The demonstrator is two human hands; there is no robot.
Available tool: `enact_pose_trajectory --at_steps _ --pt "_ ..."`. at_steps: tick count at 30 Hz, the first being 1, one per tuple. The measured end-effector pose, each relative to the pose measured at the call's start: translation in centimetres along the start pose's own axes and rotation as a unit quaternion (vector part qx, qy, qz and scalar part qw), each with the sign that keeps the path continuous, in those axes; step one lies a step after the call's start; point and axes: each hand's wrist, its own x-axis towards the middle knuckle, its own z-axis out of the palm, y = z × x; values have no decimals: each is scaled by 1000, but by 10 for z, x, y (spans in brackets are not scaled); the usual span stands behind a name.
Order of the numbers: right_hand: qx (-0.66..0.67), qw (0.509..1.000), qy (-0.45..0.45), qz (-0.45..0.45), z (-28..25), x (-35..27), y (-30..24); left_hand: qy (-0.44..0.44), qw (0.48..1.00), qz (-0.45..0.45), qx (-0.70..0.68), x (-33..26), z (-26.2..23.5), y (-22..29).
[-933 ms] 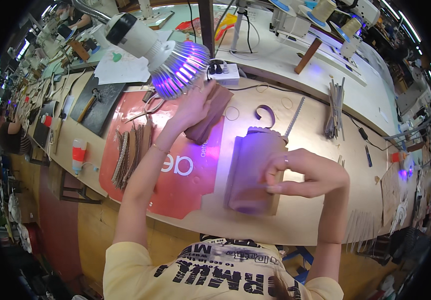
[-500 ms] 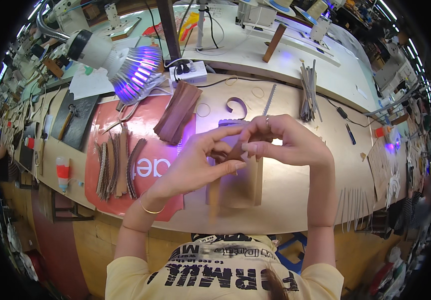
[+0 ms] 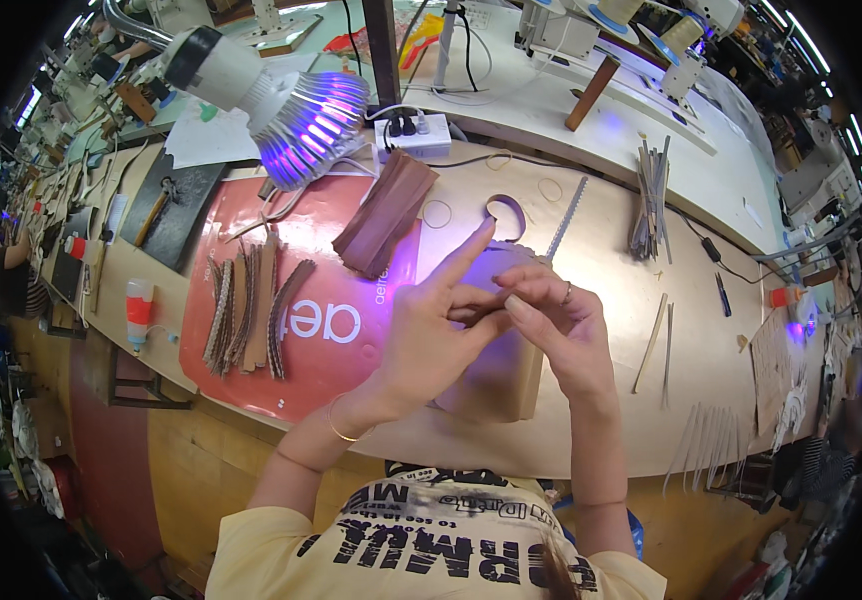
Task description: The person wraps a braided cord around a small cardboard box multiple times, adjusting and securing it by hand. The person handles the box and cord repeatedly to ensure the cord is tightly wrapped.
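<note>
Spanning the view, long pale wooden table (image 3: 601,300) carrying red rectangular mat (image 3: 281,300); purple-lit lamp (image 3: 291,100) above. Left hand (image 3: 431,335) and right hand (image 3: 561,330) meet, fingertips pinching one thin brown strip (image 3: 471,315) over flat brown leather-like panel (image 3: 496,375) lying at table's near edge.

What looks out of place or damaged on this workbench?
Nothing stands out. Both hands, left and right, meet over a wood block; the wood strips lie grouped on the red mat, nothing spilled or broken.
</note>
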Motion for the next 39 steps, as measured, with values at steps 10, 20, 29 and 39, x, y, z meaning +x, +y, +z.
enact_pose_trajectory --at_steps 10,20,29,39 --pt "-51 998 43 -17 -66 -39 -60 -57 972 195 116 -37 10 -15" --pt "-333 918 -167 138 -20 19 -2 -7 961 -166 -222 -21 0 -71" --pt "-405 895 -137 125 -22 18 2 28 948 -193 -252 -10 0 -86" --pt "-290 936 -19 201 -88 -2 24 91 948 -204 -227 -6 0 -98"
